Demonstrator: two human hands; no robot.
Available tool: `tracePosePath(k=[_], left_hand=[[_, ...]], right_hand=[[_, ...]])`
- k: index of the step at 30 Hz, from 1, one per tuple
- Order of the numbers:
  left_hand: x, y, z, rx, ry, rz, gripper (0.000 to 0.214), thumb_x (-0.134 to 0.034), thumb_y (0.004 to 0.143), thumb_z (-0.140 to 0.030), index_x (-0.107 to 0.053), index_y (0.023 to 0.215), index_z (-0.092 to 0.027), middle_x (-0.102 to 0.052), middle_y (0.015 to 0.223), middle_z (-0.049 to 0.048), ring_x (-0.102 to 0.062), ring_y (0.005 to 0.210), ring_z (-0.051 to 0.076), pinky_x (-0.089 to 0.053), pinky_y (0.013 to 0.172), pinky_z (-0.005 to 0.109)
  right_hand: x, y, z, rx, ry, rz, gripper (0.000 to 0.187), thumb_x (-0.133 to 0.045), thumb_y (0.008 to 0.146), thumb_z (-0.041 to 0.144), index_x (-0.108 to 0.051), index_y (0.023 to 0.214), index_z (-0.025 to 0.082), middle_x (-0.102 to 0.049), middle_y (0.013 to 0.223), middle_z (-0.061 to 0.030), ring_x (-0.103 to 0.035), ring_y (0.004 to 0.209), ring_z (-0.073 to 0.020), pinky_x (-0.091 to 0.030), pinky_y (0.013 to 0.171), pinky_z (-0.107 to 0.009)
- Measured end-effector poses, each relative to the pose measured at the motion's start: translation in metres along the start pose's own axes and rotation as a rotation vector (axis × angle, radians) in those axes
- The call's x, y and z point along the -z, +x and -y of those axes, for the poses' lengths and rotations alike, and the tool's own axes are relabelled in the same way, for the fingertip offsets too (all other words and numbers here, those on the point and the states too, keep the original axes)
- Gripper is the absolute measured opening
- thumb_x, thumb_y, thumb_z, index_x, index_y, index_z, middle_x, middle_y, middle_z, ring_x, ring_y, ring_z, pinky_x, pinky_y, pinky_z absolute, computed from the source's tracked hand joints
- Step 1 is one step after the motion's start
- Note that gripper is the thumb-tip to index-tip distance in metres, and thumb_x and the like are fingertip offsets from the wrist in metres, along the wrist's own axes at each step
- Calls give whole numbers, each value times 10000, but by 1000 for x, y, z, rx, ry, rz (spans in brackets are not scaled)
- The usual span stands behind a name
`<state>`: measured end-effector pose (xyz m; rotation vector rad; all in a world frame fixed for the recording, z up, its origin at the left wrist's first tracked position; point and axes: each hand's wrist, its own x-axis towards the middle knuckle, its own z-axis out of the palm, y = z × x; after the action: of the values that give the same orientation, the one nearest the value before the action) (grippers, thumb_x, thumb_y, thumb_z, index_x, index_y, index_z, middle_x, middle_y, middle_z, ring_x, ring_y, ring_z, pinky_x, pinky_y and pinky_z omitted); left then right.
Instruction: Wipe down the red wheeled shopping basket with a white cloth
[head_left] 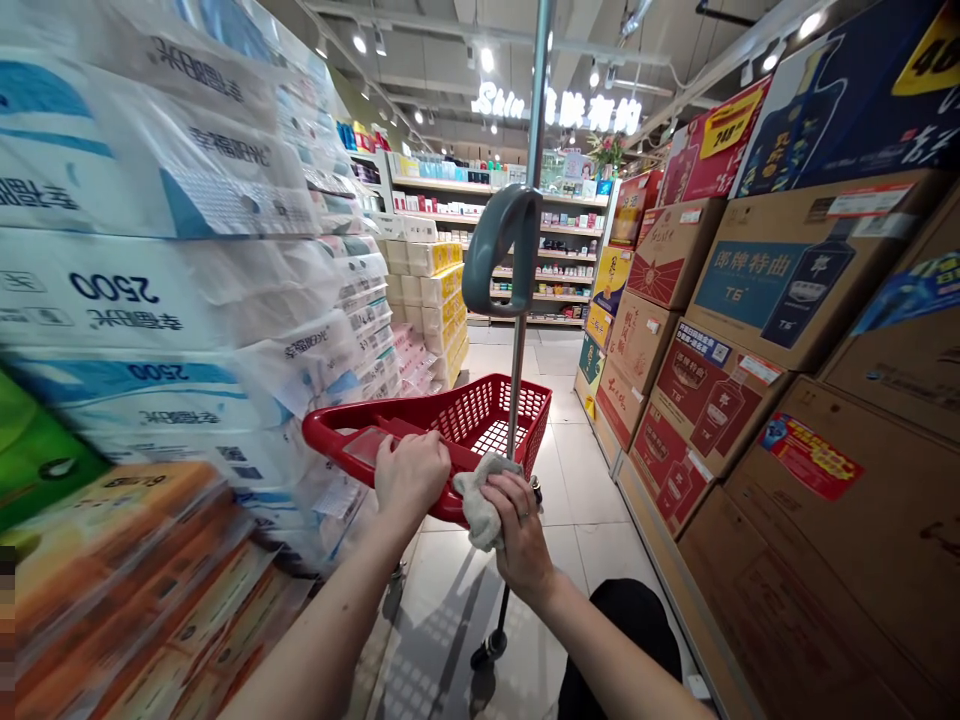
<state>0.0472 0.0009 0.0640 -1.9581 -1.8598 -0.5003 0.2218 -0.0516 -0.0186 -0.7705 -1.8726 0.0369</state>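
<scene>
Gripping red cart handle (337, 432) beside "2500" tissue packs (112, 290)

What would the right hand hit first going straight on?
Probably the metal cart pole, just past the grey cloth in the right hand. Depth is unclear, so the red basket might come first.

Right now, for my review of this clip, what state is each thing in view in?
Left hand: closed over the basket's rim.
Right hand: closed around the cloth.
Red mesh basket: mounted on the pole, gripped at its rim.
Grey cloth: bunched.
Metal pole: leaning slightly.
Grey curved handle: ungripped.
Caster wheel: at the pole's foot.
Tissue packs: plastic-wrapped, stacked.
Cardboard cartons: stacked, closed.
</scene>
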Motion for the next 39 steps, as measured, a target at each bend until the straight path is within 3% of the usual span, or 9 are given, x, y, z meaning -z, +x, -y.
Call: tracePosePath(k=[8,13,17,24,27,30,33,36,39], left_hand=[[-1,2,-5,18,-32,-3,328,-306,873,-259,-628,883,-200,-675,823,66,-587,927,237,-283,945,427],[3,3,-8,36,-53,-7,326,-313,869,-265,-634,890,-211,-685,852,64,-586,941,229,-285,949,424],[9,1,-14,27,-75,16,305,-330,859,-265,-629,876,-205,-692,886,68,-583,962,235,-287,948,425],[4,4,-20,33,-101,10,331,-314,867,-275,-637,902,-211,-683,871,69,-572,968,241,-264,962,447],[2,5,-24,32,-93,-2,329,-319,862,-272,-638,887,-196,-682,871,78,-572,958,250,-260,965,457],[1,6,-28,45,-66,-37,319,-324,867,-283,-632,841,-199,-684,846,73,-579,933,249,-247,976,462],[-2,7,-30,47,-52,-62,315,-330,871,-289,-630,820,-208,-690,830,66,-584,912,242,-240,984,457],[-5,8,-31,65,-40,-77,325,-326,874,-293,-636,827,-209,-690,810,69,-586,904,247,-235,986,466],[-5,8,-31,63,-41,-73,336,-317,875,-288,-641,855,-202,-689,819,79,-587,913,257,-225,996,487]], right_hand=[[14,14,3,-26,159,48,551,-637,729,403,-439,1196,186,-467,1218,-114,-402,1213,-288,-345,1044,-497],[5,19,3,-189,146,-52,237,-444,862,197,-469,1098,192,-517,1104,-90,-477,1080,-218,-402,969,-441],[1,16,-7,-187,137,-81,225,-473,822,135,-478,1038,199,-515,1093,-90,-481,1063,-220,-418,943,-425],[15,16,-31,-462,167,-214,230,-441,838,131,-471,1053,209,-564,1017,-65,-564,928,-194,-484,799,-341],[24,28,-28,-419,155,-227,272,-426,847,126,-506,1088,224,-578,1068,-60,-569,965,-187,-480,823,-333],[30,37,-21,-273,181,-71,274,-416,851,114,-585,1031,233,-588,1130,-56,-536,1087,-192,-440,933,-352],[31,37,-12,-247,236,24,230,-445,860,160,-589,1030,220,-596,1113,-61,-520,1117,-202,-414,978,-375],[24,35,-7,-296,191,-9,197,-488,873,247,-556,1055,211,-584,1094,-66,-506,1097,-208,-412,963,-384],[13,35,-8,-324,78,-69,132,-475,899,297,-562,949,212,-590,984,-52,-511,1006,-199,-409,939,-388]])
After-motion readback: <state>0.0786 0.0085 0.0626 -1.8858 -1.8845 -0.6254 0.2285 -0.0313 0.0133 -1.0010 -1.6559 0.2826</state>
